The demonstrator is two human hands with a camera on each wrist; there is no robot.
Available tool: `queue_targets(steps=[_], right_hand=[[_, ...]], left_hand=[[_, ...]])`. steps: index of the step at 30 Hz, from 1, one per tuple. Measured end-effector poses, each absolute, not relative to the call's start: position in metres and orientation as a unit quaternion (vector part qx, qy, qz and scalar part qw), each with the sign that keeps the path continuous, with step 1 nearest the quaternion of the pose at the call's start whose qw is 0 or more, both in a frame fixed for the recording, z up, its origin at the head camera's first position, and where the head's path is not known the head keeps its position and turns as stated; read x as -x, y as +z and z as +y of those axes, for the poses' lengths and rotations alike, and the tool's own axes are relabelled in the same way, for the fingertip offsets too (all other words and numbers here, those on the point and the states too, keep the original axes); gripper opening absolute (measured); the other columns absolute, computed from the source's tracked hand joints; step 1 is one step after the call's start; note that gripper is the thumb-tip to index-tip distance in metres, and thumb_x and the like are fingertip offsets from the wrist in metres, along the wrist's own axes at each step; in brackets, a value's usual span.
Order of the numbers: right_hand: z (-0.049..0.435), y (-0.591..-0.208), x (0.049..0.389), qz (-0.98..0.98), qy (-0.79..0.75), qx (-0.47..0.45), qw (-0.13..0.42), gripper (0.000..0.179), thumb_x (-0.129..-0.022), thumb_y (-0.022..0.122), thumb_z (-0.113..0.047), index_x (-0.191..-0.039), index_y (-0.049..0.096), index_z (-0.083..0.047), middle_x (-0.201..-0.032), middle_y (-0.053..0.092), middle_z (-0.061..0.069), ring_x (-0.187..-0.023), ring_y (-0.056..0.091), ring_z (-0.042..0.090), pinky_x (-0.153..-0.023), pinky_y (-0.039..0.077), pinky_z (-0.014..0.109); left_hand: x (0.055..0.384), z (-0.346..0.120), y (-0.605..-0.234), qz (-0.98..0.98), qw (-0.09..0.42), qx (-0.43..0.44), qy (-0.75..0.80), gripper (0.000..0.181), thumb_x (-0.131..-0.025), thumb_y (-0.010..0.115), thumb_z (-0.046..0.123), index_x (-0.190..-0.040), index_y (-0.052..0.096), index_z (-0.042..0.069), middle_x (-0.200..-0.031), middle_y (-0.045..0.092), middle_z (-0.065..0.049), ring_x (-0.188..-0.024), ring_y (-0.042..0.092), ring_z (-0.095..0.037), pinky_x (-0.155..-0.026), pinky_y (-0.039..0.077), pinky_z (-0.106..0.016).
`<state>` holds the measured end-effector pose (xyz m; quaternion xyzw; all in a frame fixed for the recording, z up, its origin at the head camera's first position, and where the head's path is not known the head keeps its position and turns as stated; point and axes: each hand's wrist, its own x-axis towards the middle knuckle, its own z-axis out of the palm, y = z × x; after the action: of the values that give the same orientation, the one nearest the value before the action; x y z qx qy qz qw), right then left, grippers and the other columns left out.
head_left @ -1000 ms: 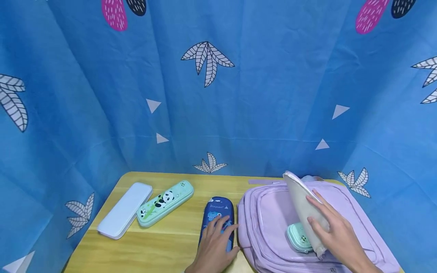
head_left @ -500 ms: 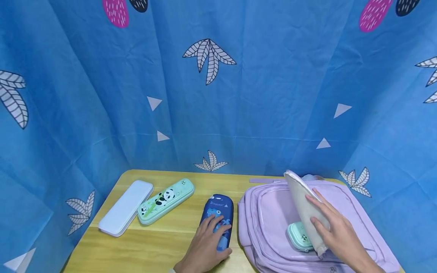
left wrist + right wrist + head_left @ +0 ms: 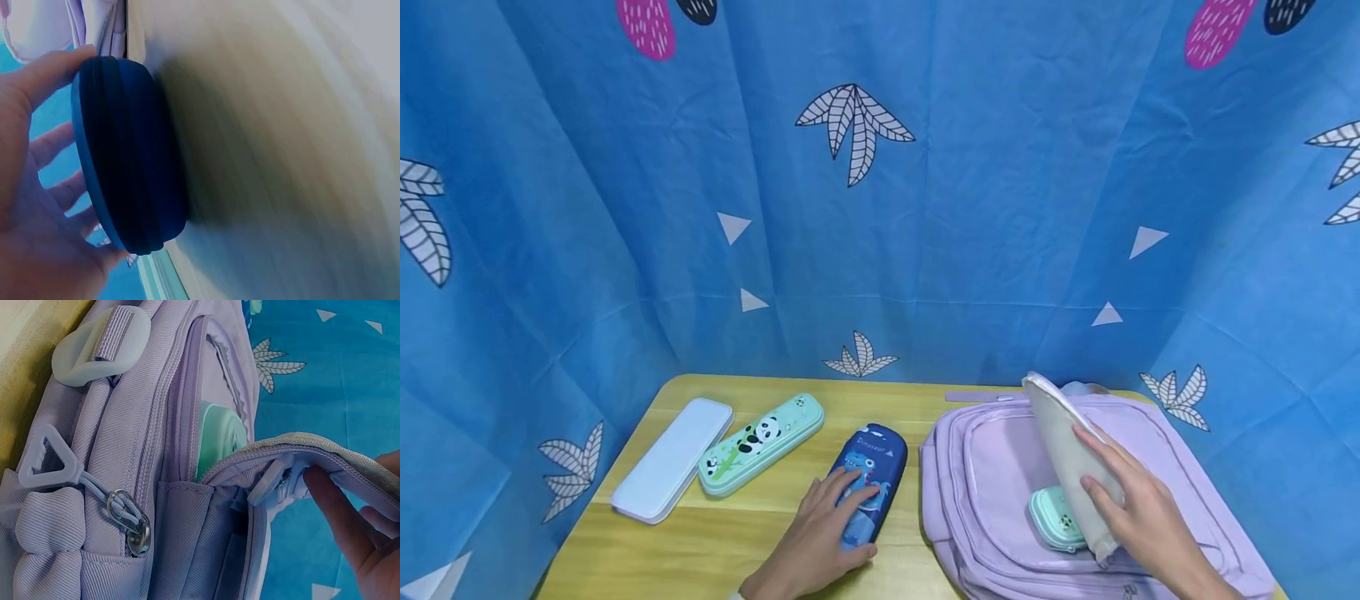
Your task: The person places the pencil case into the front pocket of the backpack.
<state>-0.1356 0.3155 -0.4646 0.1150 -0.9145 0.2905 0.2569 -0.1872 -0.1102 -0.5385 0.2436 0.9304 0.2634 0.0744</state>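
Head view, nearest first: left hand (image 3: 818, 537) grips a dark-blue dinosaur case (image 3: 871, 462), fingers spread over its lid and thumb at the near right edge. Case closed, contents hidden; it lies at an angle, left of the bag. Left wrist view shows thumb and fingers around its zipped side; whether the underside touches the table (image 3: 722, 542) cannot be told.

Right hand (image 3: 1138, 504) pinches a pale-lined flap (image 3: 1067, 450) between thumb and fingers, keeping it raised from the lilac backpack (image 3: 942, 483), which lies flat. Front pocket (image 3: 1003, 458) unzipped. Contents observed: one small mint case (image 3: 1054, 518), closed, partly hidden by the flap. Right wrist view confirms its rounded side within the zip edges; a triangular zip pull (image 3: 50, 462) hangs nearby.

Farther left on the tabletop: closed mint panda case (image 3: 762, 445), set diagonally, just beside a closed white case (image 3: 672, 460). Insides of both unseen.

Beyond: blue curtain (image 3: 850, 250), leaf and triangle prints.
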Motion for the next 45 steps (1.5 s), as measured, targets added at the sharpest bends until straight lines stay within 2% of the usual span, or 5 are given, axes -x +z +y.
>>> queue_targets(steps=[7,14,22,31,45], right_hand=[[0.316,-0.463,0.134,-0.918,0.285,-0.098,0.257,0.08,-0.09,0.08,0.006,-0.161,0.056,-0.022,-0.152,0.063,0.023,-0.135,0.041,-0.016,-0.102,0.022,-0.008],[0.315,-0.465,0.135,-0.911,0.29,-0.112,0.272,0.084,-0.086,0.08,0.012,-0.16,0.056,-0.017,-0.148,0.065,0.024,-0.133,0.03,-0.028,-0.103,0.023,-0.008],[0.313,-0.464,0.136,-0.905,0.302,-0.113,0.278,0.085,-0.085,0.081,0.014,-0.16,0.057,-0.018,-0.15,0.065,0.023,-0.133,0.035,-0.027,-0.104,0.029,-0.004],[0.309,-0.467,0.133,-0.898,0.326,-0.111,0.274,0.081,-0.086,0.081,0.014,-0.158,0.06,-0.017,-0.149,0.065,0.024,-0.134,0.04,-0.025,-0.104,0.034,-0.002],[0.298,-0.463,0.13,-0.888,0.341,-0.134,0.278,0.079,-0.085,0.08,0.017,-0.156,0.061,-0.013,-0.156,0.06,-0.013,-0.137,0.046,-0.02,-0.107,0.035,-0.002]], left_hand=[[0.184,-0.125,-0.536,0.946,0.057,-0.168,0.273,0.084,-0.088,0.087,0.052,-0.161,0.053,0.026,-0.174,0.035,-0.015,-0.157,0.035,-0.049,-0.122,0.033,-0.078],[0.187,-0.132,-0.541,0.944,0.08,-0.112,0.299,0.094,-0.088,0.086,0.056,-0.166,0.045,0.024,-0.176,0.031,-0.017,-0.154,0.039,-0.046,-0.115,0.044,-0.076],[0.191,-0.135,-0.547,0.939,0.104,-0.082,0.316,0.111,-0.077,0.091,0.065,-0.169,0.039,0.029,-0.178,0.025,-0.022,-0.154,0.037,-0.05,-0.112,0.044,-0.08],[0.189,-0.137,-0.547,0.94,0.086,-0.062,0.324,0.104,-0.078,0.094,0.053,-0.166,0.045,0.027,-0.171,0.035,-0.022,-0.143,0.045,-0.043,-0.108,0.05,-0.074],[0.194,-0.155,-0.525,0.927,0.083,-0.095,0.354,0.1,-0.082,0.09,0.05,-0.168,0.042,0.034,-0.175,0.03,-0.018,-0.15,0.041,-0.042,-0.108,0.05,-0.072]])
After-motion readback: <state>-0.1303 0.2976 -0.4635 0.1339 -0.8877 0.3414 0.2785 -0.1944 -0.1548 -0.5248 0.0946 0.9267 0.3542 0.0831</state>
